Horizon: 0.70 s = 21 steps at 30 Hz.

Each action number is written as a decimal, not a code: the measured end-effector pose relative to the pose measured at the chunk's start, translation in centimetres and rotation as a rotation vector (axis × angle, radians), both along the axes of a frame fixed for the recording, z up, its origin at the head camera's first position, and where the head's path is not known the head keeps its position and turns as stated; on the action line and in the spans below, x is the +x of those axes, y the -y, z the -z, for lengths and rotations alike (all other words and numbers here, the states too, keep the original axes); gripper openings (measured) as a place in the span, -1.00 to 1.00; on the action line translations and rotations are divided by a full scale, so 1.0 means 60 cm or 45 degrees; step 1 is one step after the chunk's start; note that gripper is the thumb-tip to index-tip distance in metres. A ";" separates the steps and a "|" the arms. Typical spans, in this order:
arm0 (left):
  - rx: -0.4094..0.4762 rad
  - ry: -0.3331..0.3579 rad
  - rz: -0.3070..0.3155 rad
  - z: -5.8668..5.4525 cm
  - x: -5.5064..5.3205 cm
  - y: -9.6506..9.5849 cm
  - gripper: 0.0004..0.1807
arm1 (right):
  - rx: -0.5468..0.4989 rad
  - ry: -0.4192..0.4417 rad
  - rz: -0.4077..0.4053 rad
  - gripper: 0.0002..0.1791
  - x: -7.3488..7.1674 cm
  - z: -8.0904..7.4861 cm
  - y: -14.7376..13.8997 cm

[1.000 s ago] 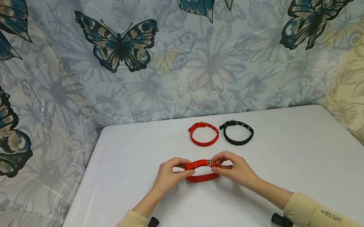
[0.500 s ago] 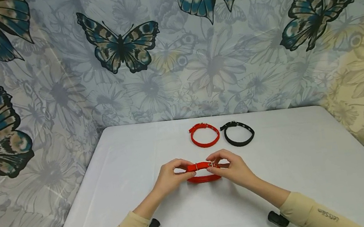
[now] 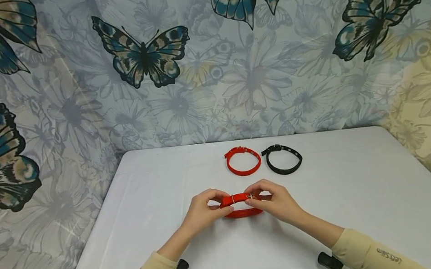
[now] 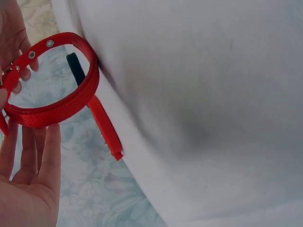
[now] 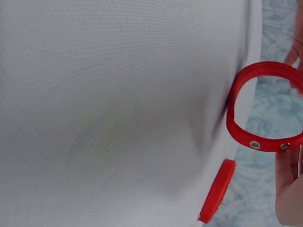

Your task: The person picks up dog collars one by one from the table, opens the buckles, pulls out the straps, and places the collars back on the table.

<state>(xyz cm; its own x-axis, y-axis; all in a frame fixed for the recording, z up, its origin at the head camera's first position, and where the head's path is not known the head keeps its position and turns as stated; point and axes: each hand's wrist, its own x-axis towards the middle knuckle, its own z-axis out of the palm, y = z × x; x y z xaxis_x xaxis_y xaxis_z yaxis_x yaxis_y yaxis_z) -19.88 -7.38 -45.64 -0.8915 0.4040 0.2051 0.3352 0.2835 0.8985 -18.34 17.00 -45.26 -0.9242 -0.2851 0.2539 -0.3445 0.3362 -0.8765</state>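
Note:
A red collar (image 3: 244, 213) with a metal buckle and eyelets forms a loop between my two hands. My left hand (image 3: 203, 210) pinches its left end between thumb and fingers. At the buckle, my right hand (image 3: 275, 198) pinches the strap from the right; its fingertips partly hide the metal. The left wrist view shows the collar's ribbed band (image 4: 57, 112) tilted, with the left hand's fingers (image 4: 48, 153) under it. In the right wrist view, eyelets show along the collar (image 5: 236, 125), above the right hand (image 5: 289, 201).
Behind my hands, a second red collar (image 3: 245, 172) lies buckled in a ring on the white table (image 3: 371, 186). Just right of it lies a black collar (image 3: 285, 171), also a ring. A butterfly-printed backdrop (image 3: 211, 107) rises behind the table.
My right hand has shifted slightly left along the strap, over the buckle. The left hand keeps its pinch on the collar. Both collars at the back lie as before.

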 end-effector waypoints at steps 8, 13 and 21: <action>-0.059 -0.152 0.023 -0.016 0.003 -0.012 -0.64 | 0.007 -0.013 -0.002 -0.77 0.001 0.000 -0.001; -0.086 -0.181 -0.017 -0.016 0.005 -0.018 -0.76 | 0.006 -0.013 -0.006 -0.77 0.003 0.003 -0.003; -0.173 -0.237 -0.041 -0.017 0.007 -0.022 -0.83 | 0.043 -0.057 -0.025 -0.78 0.009 -0.003 -0.002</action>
